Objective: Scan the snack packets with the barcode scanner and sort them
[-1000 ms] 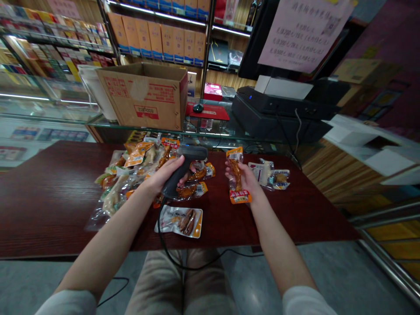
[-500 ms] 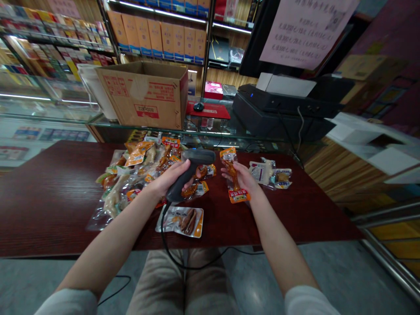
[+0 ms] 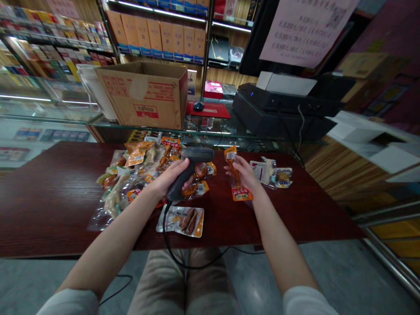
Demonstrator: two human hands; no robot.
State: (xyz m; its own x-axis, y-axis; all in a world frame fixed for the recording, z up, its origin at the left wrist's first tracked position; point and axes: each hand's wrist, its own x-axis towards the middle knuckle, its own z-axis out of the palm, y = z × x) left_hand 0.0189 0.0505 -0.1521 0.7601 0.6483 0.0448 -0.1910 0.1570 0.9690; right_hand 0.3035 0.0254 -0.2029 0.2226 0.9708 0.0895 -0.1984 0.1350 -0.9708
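Note:
My left hand (image 3: 174,176) is wrapped round the handle of a black barcode scanner (image 3: 197,154), its head pointing right toward my other hand. Between the fingers of my right hand (image 3: 244,174) is a clear vacuum-packed snack (image 3: 235,175) with orange ends and brown meat inside, held upright above the table. A pile of similar packed meat snacks (image 3: 141,153) lies left of and behind the scanner. In front of the scanner a silver snack pouch (image 3: 183,221) rests flat. Two or so more packs (image 3: 271,172) lie to the right of my right hand.
The dark red wooden table (image 3: 55,197) meets a glass counter. On that counter stand an open cardboard box (image 3: 147,96), a mouse (image 3: 198,106) on a red pad and a black machine (image 3: 278,109). The scanner's cable (image 3: 173,260) hangs over the table's front edge.
My right hand has moved slightly to the right with the snack pack, which has turned so that it looks narrower. My left hand and the scanner have barely shifted.

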